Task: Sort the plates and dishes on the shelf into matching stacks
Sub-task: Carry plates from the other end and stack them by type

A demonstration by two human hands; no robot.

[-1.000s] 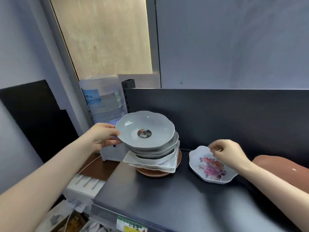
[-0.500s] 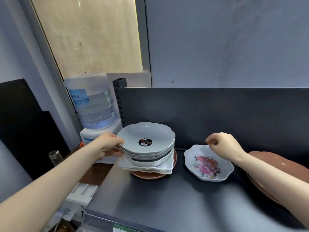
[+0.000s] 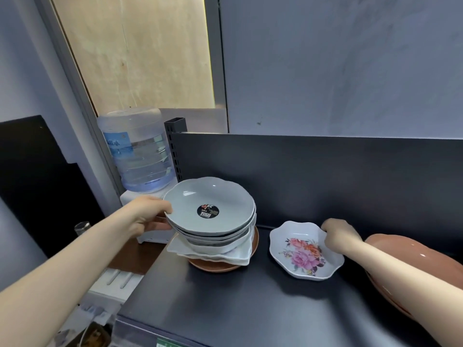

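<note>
Two hands at work: the left hand (image 3: 142,217) clamps its grip on the top grey scalloped bowl (image 3: 208,196) of the stack (image 3: 218,249) on the black shelf (image 3: 250,301). Right of that stack, the right hand (image 3: 339,234) pinches the white floral dish (image 3: 298,254).

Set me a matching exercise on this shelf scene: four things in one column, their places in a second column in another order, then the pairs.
Things
1. grey dish with sticker
2. floral dish
3. left brown plate
4. water bottle

Places
a. off the shelf, beyond its left end
b. lowest in the stack
c. top of the stack, gripped by the left hand
d. alone on the shelf, rim held by the right hand

Pairs: 1-c, 2-d, 3-b, 4-a
</note>
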